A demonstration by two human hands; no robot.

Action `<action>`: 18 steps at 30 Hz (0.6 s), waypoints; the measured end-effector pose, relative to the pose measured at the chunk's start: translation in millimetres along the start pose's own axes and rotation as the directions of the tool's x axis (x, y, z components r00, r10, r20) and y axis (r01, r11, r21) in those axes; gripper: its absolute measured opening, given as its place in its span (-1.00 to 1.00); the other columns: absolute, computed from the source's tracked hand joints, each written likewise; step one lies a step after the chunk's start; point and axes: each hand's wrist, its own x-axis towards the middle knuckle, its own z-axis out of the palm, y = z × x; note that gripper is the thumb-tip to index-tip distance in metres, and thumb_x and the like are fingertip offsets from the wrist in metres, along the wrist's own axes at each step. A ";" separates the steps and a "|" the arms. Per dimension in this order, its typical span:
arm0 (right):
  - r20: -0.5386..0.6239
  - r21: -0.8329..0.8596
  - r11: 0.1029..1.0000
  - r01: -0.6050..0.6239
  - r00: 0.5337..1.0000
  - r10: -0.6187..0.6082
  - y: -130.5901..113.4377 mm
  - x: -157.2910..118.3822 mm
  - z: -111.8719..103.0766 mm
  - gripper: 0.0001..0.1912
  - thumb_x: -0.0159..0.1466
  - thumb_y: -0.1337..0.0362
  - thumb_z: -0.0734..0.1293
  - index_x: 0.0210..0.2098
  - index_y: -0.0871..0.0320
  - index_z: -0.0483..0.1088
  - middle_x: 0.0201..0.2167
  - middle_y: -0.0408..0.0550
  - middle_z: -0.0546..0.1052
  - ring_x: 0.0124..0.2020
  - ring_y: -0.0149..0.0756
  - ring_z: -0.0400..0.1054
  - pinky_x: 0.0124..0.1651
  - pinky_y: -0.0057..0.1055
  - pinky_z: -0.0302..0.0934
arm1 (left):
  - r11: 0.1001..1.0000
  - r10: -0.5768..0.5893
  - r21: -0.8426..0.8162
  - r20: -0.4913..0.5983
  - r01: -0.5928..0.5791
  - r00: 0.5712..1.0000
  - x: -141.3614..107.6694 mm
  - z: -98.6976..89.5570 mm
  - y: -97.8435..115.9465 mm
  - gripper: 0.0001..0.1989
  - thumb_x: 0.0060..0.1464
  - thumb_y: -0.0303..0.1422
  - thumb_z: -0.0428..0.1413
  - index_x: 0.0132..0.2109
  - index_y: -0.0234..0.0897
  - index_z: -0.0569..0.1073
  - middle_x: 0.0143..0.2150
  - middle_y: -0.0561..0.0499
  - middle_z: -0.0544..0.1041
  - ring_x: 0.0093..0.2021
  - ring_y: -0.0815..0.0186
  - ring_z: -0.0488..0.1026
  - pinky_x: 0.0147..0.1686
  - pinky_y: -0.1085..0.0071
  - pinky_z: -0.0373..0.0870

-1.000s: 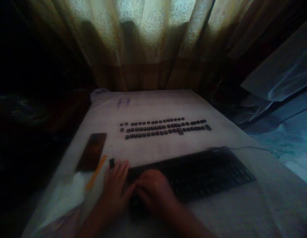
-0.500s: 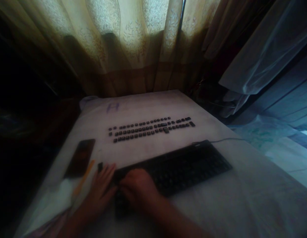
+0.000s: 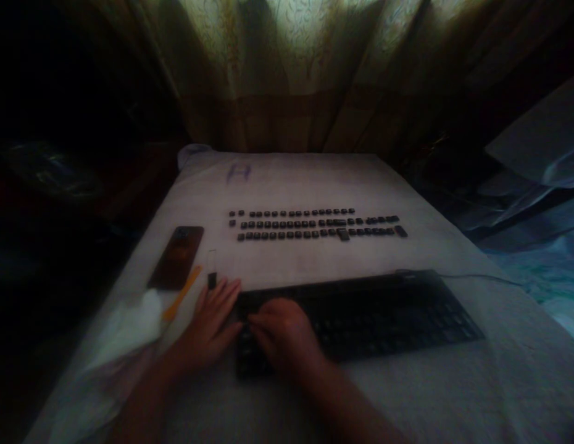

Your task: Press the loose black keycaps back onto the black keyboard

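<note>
At lower center, the right hand (image 3: 284,336) pinches over the keyboard (image 3: 370,317), the left hand (image 3: 210,324) spread loosely beside it; I cannot tell what either grip holds.

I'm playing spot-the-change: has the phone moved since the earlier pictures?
No. The phone still lies just left of the orange stick, as before; only the camera's view has shifted.

The view has tipped lower, showing less of the patterned curtain (image 3: 296,55).
</note>
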 end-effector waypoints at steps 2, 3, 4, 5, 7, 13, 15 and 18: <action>-0.012 0.006 1.000 0.005 1.000 -0.005 0.2 -0.6 -0.4 -0.91 0.24 0.39 0.42 -0.29 0.13 0.60 -0.36 -0.03 0.59 -0.31 -0.24 0.42 -0.23 -0.32 0.23 | 1.000 -0.006 -0.018 0.012 0.006 1.000 -0.2 -0.4 1.9 -0.39 0.41 -0.09 -0.20 0.48 -0.12 -0.13 0.49 -0.08 0.00 0.48 0.03 -0.21 0.37 -0.16 -0.22; -0.018 0.008 1.000 0.006 1.000 -0.006 0.2 -0.8 -0.7 -0.91 0.25 0.38 0.41 -0.29 0.12 0.60 -0.36 -0.03 0.59 -0.31 -0.24 0.42 -0.23 -0.32 0.23 | 1.000 -0.007 -0.024 0.014 0.007 1.000 -0.3 -0.6 2.7 -0.39 0.41 -0.09 -0.20 0.48 -0.13 -0.14 0.49 -0.09 -0.01 0.48 0.04 -0.22 0.37 -0.16 -0.23; -0.025 0.011 1.000 0.006 1.000 -0.005 0.2 -1.1 -0.8 -0.90 0.25 0.38 0.41 -0.29 0.12 0.60 -0.36 -0.02 0.59 -0.32 -0.24 0.41 -0.24 -0.32 0.22 | 1.000 -0.007 -0.028 0.012 0.007 1.000 -0.5 -0.8 3.3 -0.39 0.42 -0.10 -0.21 0.48 -0.13 -0.15 0.49 -0.09 -0.01 0.48 0.04 -0.22 0.37 -0.16 -0.24; -0.033 0.013 1.000 0.004 0.999 -0.004 0.2 -1.3 -0.8 -0.90 0.26 0.38 0.41 -0.28 0.12 0.60 -0.36 -0.02 0.58 -0.32 -0.24 0.40 -0.24 -0.32 0.22 | 1.000 -0.003 -0.030 0.009 0.003 1.000 -0.6 -0.9 3.8 -0.39 0.42 -0.11 -0.21 0.48 -0.13 -0.16 0.49 -0.10 -0.01 0.48 0.04 -0.23 0.38 -0.16 -0.25; -0.038 0.016 1.000 0.000 0.999 0.001 0.2 -1.9 -0.4 -0.90 0.26 0.37 0.40 -0.29 0.11 0.60 -0.36 -0.02 0.58 -0.34 -0.24 0.39 -0.25 -0.31 0.21 | 1.000 0.007 -0.027 0.001 -0.007 1.000 -1.0 -0.8 4.5 -0.39 0.42 -0.12 -0.20 0.48 -0.13 -0.18 0.49 -0.10 -0.01 0.48 0.03 -0.22 0.38 -0.16 -0.25; -0.037 0.023 1.000 -0.007 0.999 0.008 0.4 -3.3 0.5 -0.90 0.27 0.36 0.39 -0.29 0.11 0.59 -0.35 -0.02 0.57 -0.34 -0.24 0.38 -0.26 -0.30 0.20 | 1.000 0.012 -0.021 -0.017 -0.012 1.000 -2.0 -1.0 6.3 -0.37 0.42 -0.13 -0.19 0.48 -0.11 -0.22 0.49 -0.09 -0.01 0.48 0.02 -0.21 0.37 -0.18 -0.23; -0.035 0.026 1.000 -0.006 0.999 0.007 0.4 -3.2 -0.1 -0.89 0.28 0.36 0.38 -0.28 0.11 0.58 -0.34 -0.02 0.57 -0.34 -0.24 0.38 -0.25 -0.30 0.20 | 0.999 0.005 -0.031 -0.009 -0.005 1.000 -2.1 -1.4 7.4 -0.38 0.42 -0.13 -0.20 0.48 -0.11 -0.21 0.49 -0.09 -0.01 0.48 0.03 -0.21 0.38 -0.16 -0.23; -0.014 0.023 1.000 -0.006 1.000 0.006 0.3 -2.6 -1.3 -0.87 0.31 0.35 0.35 -0.27 0.11 0.59 -0.35 -0.02 0.57 -0.34 -0.24 0.38 -0.24 -0.29 0.20 | 0.999 -0.024 -0.046 0.004 0.024 1.000 -2.0 -2.0 8.8 -0.38 0.41 -0.13 -0.19 0.48 -0.12 -0.19 0.49 -0.09 0.00 0.48 0.03 -0.19 0.38 -0.15 -0.26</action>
